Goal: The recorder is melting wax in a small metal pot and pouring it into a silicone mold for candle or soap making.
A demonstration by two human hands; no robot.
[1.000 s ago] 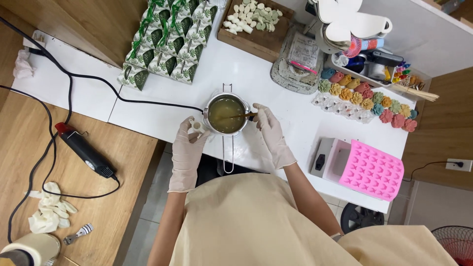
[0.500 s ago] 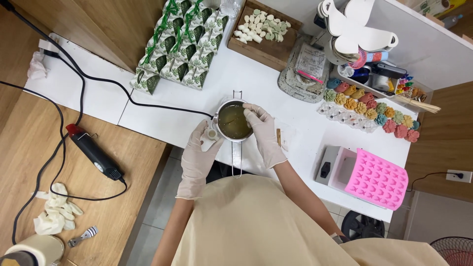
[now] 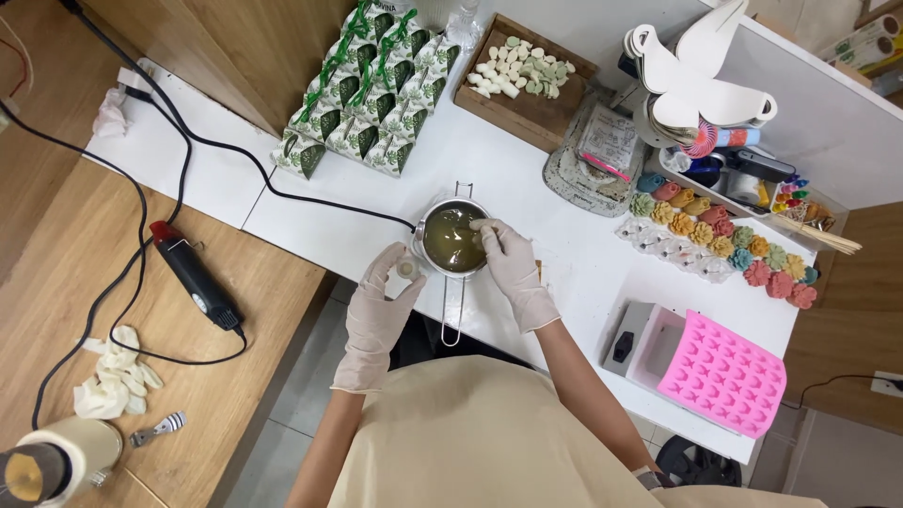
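Reaching over the small metal pot (image 3: 453,237), the gloved right hand (image 3: 503,252) now rests its fingertips on the far rim, pinched as if on something too small to make out; a second ago it stirred with a wooden stick that is no longer in its grip. The gloved left hand (image 3: 384,292) still grasps a little white container (image 3: 406,269) just beside the pot, which stands near the front edge of the white bench (image 3: 527,188), handle toward the person, full of yellow-green liquid. To the left a wooden counter (image 3: 56,282) carries a black heat gun (image 3: 196,277) and crumpled gloves (image 3: 115,386). Green gift boxes (image 3: 372,94), a wooden tray of soap pieces (image 3: 527,80), coloured flower soaps (image 3: 720,230) and a pink silicone mould (image 3: 722,372) lie around, none blocking the hands.
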